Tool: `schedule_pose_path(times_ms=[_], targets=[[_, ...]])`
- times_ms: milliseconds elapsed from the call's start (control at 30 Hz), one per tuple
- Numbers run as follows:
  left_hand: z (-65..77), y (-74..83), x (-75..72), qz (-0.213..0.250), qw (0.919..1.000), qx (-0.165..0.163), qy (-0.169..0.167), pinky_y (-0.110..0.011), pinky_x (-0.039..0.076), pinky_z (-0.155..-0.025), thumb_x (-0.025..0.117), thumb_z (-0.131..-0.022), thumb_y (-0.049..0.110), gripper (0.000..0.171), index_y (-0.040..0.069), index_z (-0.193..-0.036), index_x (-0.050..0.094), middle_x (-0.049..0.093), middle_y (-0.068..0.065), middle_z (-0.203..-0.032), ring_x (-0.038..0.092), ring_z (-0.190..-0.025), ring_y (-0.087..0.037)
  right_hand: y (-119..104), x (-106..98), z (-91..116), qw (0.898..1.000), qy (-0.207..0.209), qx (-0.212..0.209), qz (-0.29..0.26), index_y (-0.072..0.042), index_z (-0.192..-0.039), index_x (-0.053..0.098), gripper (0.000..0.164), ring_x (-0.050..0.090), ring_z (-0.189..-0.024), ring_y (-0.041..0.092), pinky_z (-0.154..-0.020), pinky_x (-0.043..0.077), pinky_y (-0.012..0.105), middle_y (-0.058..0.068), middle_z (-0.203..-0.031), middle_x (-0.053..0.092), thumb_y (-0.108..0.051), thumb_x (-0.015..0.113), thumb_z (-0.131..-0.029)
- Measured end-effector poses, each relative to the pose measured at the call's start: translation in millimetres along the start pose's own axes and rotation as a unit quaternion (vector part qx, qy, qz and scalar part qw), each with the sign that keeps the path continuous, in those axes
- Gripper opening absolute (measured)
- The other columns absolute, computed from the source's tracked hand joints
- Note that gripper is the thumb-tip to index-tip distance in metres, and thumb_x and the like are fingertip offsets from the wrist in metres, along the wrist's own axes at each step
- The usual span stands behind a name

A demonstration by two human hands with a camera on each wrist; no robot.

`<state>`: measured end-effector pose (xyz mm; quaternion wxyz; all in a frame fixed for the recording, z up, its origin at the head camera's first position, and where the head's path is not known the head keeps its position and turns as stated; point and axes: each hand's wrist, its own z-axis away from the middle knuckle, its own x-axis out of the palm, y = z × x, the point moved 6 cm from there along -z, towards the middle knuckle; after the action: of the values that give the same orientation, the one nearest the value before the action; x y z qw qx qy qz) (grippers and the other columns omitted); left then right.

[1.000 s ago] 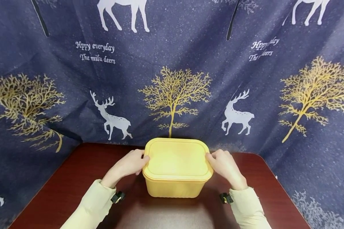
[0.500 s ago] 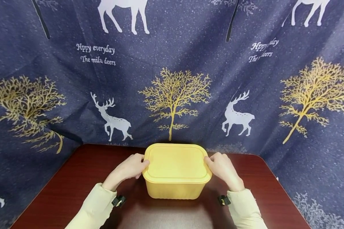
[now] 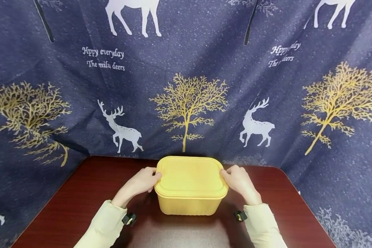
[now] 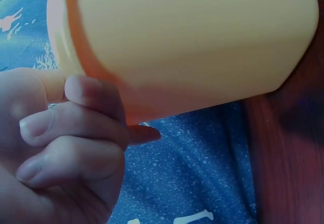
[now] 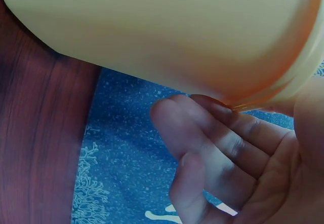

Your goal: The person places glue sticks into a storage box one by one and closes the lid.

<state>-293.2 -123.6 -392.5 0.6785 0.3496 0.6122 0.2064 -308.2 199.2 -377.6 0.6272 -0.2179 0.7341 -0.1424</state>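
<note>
A yellow plastic storage box (image 3: 189, 206) stands on the table with a matching yellow lid (image 3: 190, 175) over its top. My left hand (image 3: 142, 179) grips the lid's left edge, thumb on top. In the left wrist view, its fingers (image 4: 76, 122) curl below the rim beside the box wall (image 4: 202, 36). At the opposite edge my right hand (image 3: 240, 182) pinches the rim, its thumb also on top. The right wrist view shows fingers (image 5: 202, 143) bent beneath the rim, near the box's side wall (image 5: 152, 26). The box's inside is hidden.
Dark red-brown table (image 3: 90, 186) surface lies around the box. Directly behind the table hangs a blue cloth (image 3: 204, 55) printed with white deer and golden trees. Small black wrist cameras (image 3: 129, 219) sit at both cream sleeves (image 3: 103, 220).
The lid has come lower in the head view, mostly in the first half second, with both hands on its edges. The box's base has barely shifted.
</note>
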Motion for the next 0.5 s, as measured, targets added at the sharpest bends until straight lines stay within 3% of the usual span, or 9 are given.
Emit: schedule_pose_path(times_ms=[500], targets=[[3.7, -6.1, 4.5, 0.030, 0.9995, 0.001, -0.012, -0.029, 0.040, -0.054, 0.047, -0.097, 0.016, 0.020, 0.011, -0.083, 0.061, 0.048, -0.003, -0.047, 0.047, -0.043, -0.016, 3.2, 4.1, 5.2, 0.999, -0.023, 0.013, -0.024, -0.013, -0.052, 0.058, 0.046, 0.052, -0.044, 0.018, -0.046, 0.040, 0.032, -0.002, -0.044, 0.051, -0.030, 0.056, -0.095]])
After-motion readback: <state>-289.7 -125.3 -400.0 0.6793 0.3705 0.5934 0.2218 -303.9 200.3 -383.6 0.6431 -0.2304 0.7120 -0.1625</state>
